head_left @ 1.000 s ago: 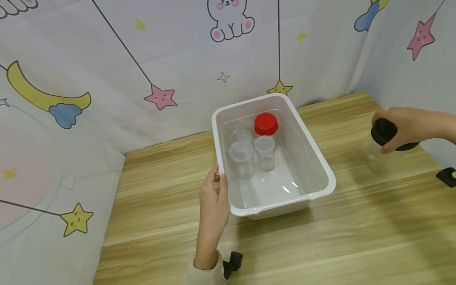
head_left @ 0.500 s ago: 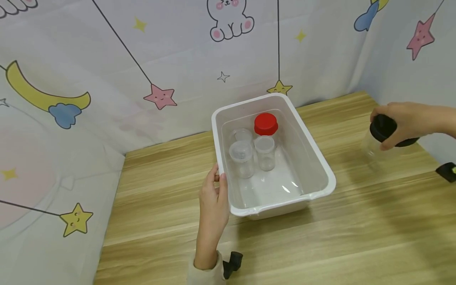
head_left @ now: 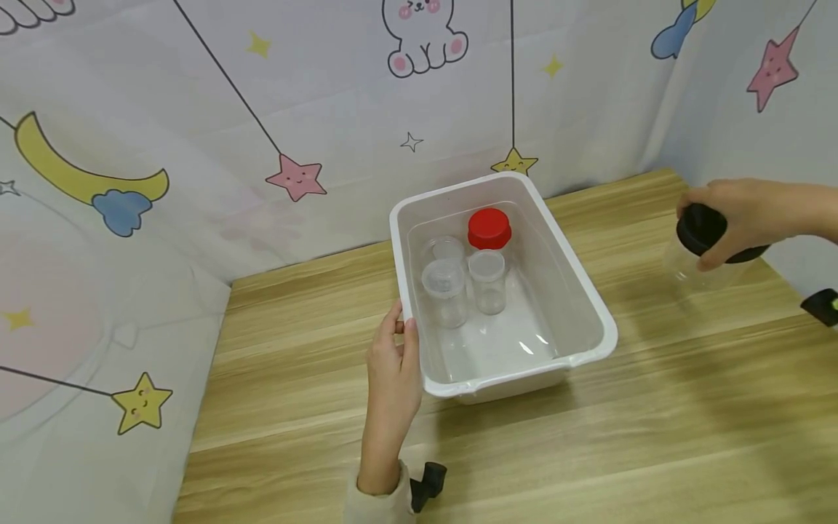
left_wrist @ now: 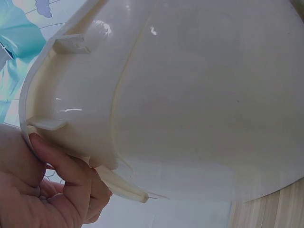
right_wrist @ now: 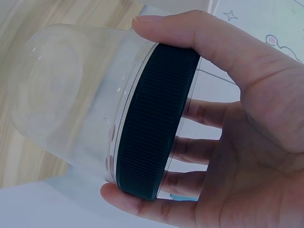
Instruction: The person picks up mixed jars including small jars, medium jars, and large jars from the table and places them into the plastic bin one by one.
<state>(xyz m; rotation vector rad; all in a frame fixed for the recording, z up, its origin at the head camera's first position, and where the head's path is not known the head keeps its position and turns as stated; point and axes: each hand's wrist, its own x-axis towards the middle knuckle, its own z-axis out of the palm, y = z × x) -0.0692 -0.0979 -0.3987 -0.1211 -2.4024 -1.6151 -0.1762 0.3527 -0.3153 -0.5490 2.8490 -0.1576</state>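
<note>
On the right in the head view, my right hand point(head_left: 743, 218) grips a clear jar point(head_left: 697, 273) by its black lid point(head_left: 702, 229). The right wrist view shows thumb and fingers spread around the ribbed edge of that lid point(right_wrist: 154, 121), with the see-through jar body point(right_wrist: 71, 90) beyond it. My left hand point(head_left: 395, 367) holds the left rim of a white plastic tub point(head_left: 517, 382). From below, the left wrist view shows the fingers of my left hand point(left_wrist: 61, 185) curled under the tub's rim.
Inside the tub are several clear containers: a jar with a red lid point(head_left: 489, 228), a pale-lidded one point(head_left: 487, 284) and another clear-lidded one point(head_left: 447, 295). Under it lies a wood-grain table point(head_left: 294, 364). A printed cloth backdrop point(head_left: 340, 94) borders the table's back.
My right hand has moved slightly upward in the head view with the jar. The left hand and the tub have stayed in place.
</note>
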